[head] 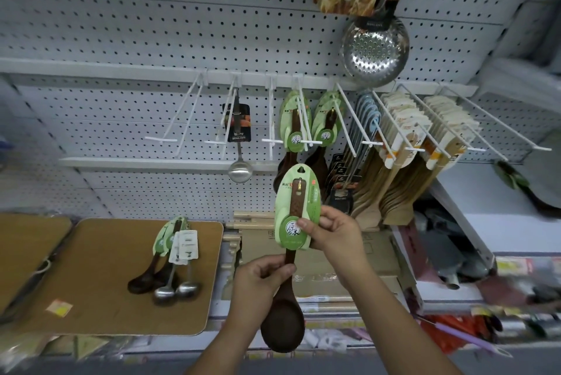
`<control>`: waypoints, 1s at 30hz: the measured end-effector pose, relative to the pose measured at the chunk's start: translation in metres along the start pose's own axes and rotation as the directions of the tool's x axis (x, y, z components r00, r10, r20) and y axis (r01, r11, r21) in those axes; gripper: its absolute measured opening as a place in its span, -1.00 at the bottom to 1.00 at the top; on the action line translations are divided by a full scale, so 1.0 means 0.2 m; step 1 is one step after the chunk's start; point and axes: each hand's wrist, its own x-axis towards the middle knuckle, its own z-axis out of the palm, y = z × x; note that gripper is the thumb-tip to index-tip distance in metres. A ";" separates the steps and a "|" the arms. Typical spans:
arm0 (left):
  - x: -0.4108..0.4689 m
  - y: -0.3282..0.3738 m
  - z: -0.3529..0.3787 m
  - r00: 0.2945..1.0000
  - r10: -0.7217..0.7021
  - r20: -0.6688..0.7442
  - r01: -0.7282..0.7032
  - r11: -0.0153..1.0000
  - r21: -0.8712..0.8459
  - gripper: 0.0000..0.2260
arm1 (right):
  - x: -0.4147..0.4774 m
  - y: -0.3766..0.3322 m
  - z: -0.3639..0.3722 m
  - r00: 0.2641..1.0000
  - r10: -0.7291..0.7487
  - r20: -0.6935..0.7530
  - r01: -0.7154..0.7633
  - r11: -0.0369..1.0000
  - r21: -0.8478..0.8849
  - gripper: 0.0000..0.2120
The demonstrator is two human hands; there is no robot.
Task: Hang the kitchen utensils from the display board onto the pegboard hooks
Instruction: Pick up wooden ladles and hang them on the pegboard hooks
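Note:
I hold a dark wooden spoon (pixel 283 321) with a green card label (pixel 296 192) upright in front of the pegboard (pixel 136 25). My left hand (pixel 261 279) grips its handle just below the label. My right hand (pixel 334 230) pinches the label's lower right edge. Above the label, two hooks (pixel 303 119) carry matching green-carded spoons (pixel 296 128). On the brown display board (pixel 115 292) at lower left lie more dark spoons (pixel 145 277) and small steel ladles (pixel 176 286) with tags.
White hooks (pixel 170 122) to the left hang bare; one holds a steel ladle (pixel 239 162). A perforated skimmer (pixel 375 51) hangs upper right. Wooden spatulas (pixel 403 144) crowd the right hooks. Cardboard boxes (pixel 318 253) sit below my hands.

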 end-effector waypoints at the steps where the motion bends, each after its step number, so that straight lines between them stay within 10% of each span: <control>1: 0.00 0.01 0.00 1.000 0.007 -0.003 -0.007 1.000 -0.010 -0.85 | 0.00 -0.02 0.00 1.000 -0.011 0.002 0.010 1.000 0.004 -0.79; 30: 0.61 0.10 0.14 0.996 0.094 0.002 -0.093 0.986 0.135 -0.78 | 0.54 -0.10 0.04 0.987 -0.056 -0.152 0.037 0.991 -0.126 -0.90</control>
